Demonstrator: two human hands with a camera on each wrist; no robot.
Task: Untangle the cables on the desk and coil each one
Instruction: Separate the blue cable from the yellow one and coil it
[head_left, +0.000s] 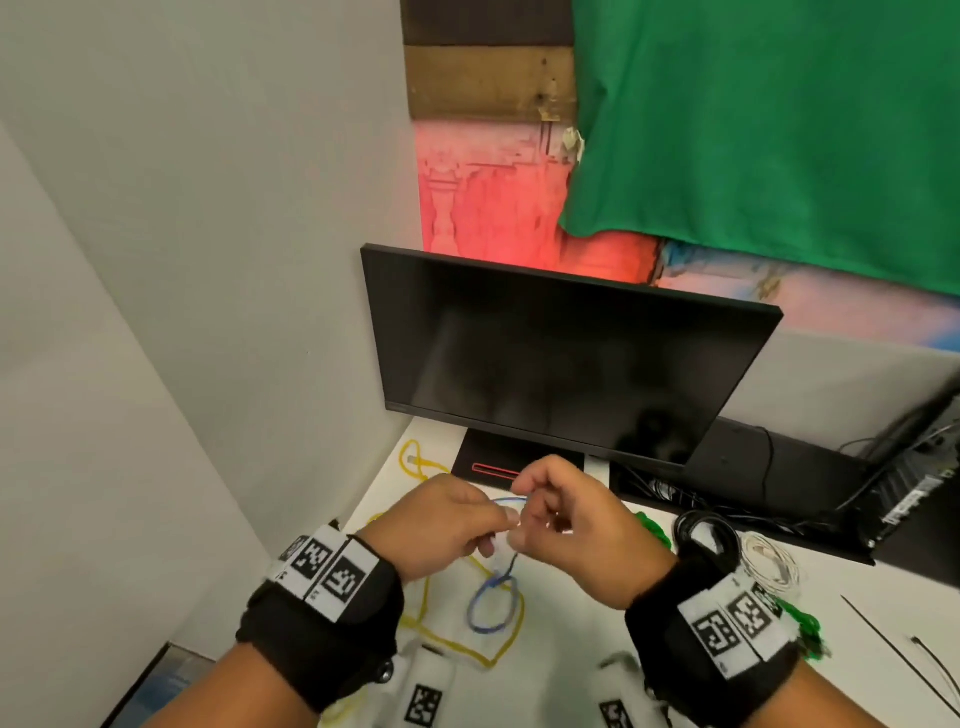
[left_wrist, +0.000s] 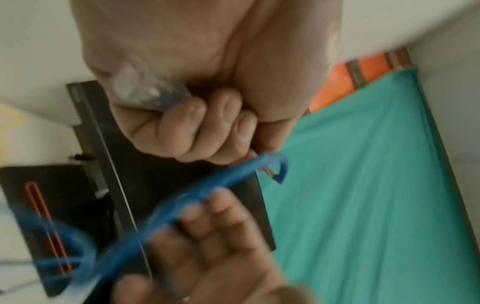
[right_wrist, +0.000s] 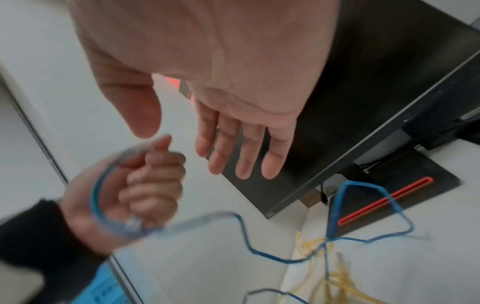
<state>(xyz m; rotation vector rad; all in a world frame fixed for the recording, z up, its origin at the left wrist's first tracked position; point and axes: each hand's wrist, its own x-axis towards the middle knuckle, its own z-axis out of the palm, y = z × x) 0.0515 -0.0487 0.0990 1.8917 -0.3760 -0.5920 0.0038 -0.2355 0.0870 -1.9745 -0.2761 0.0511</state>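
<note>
Both hands are raised close together over the white desk (head_left: 571, 649). My left hand (head_left: 452, 525) is curled into a fist round a small loop of the blue cable (head_left: 493, 610) and its clear plug (left_wrist: 145, 90). From the fist the blue cable (right_wrist: 345, 205) hangs down to a knotted loop over the yellow cable (head_left: 457, 644). My right hand (right_wrist: 233, 148) is beside the fist with fingers straight and thumb apart, gripping nothing. In the left wrist view the blue cable (left_wrist: 233, 174) runs across the right hand's fingertips (left_wrist: 207, 207). The yellow cable (right_wrist: 335, 281) lies loose on the desk.
A dark monitor (head_left: 561, 364) stands just behind the hands, on a base with a red slot (head_left: 488, 470). To the right lie a coiled black cable (head_left: 706, 535), a coiled white cable (head_left: 769, 566), green cable (head_left: 802, 621) and thin black ties (head_left: 893, 654). A grey partition closes the left.
</note>
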